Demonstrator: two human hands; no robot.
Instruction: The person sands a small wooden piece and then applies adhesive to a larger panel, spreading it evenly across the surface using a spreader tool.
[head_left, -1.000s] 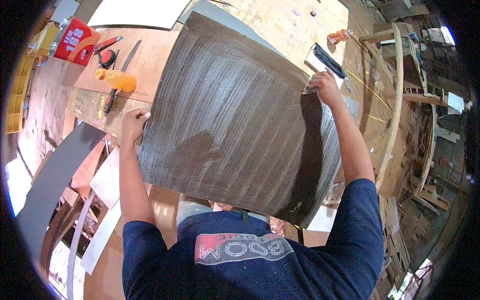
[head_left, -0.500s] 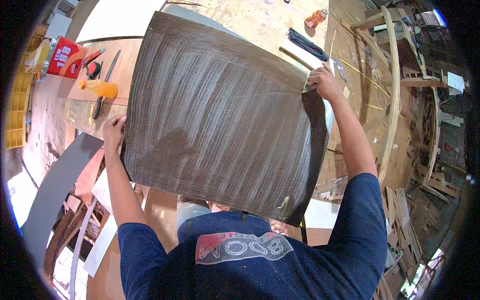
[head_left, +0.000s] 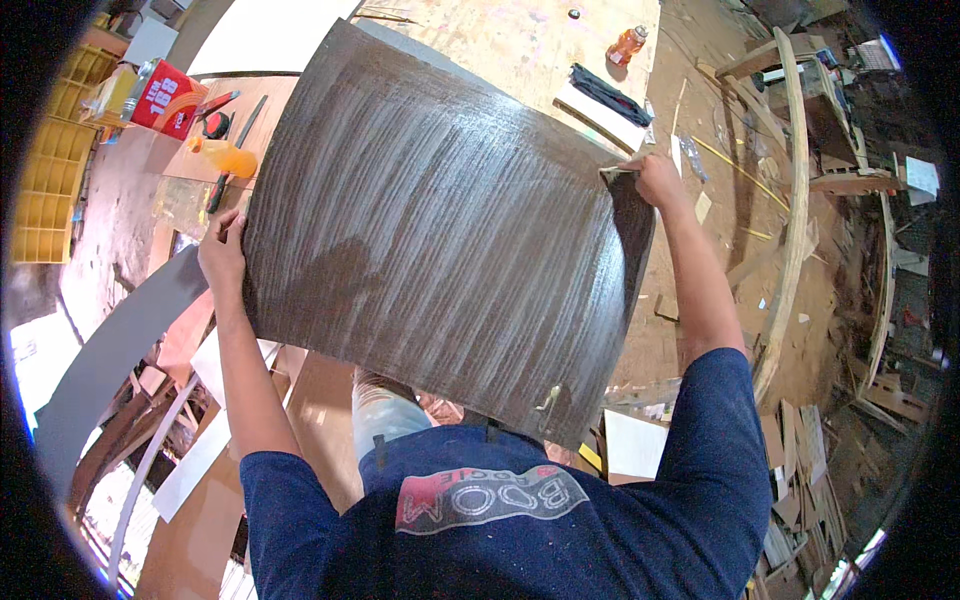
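A large dark brown laminate sheet [head_left: 430, 240] with streaky, woodgrain-like marks is held up in front of my body, slightly bowed. Its left edge is pinched by my left hand [head_left: 222, 252], fingers closed at the rim. My right hand [head_left: 656, 182] grips the far right corner, where the sheet curls and shows a darker fold. Light glints on the upper middle and right side. A small pale mark [head_left: 547, 400] shows near the close right corner. Behind the sheet, the worktable [head_left: 500, 40] is partly covered.
Left of the sheet are a red can [head_left: 165, 98], an orange bottle [head_left: 225, 157] and a long dark blade-like tool [head_left: 250, 125]. A reddish bottle [head_left: 626, 46] and dark folded cloth [head_left: 608, 97] lie far right. Wooden framing [head_left: 790, 220] stands at right; a grey strip [head_left: 120, 350] hangs at left.
The sheet's right side has flattened somewhat, its dark fold narrowing, and it has tilted so more light shines on it. Both hands keep their hold; the whole view has shifted slightly.
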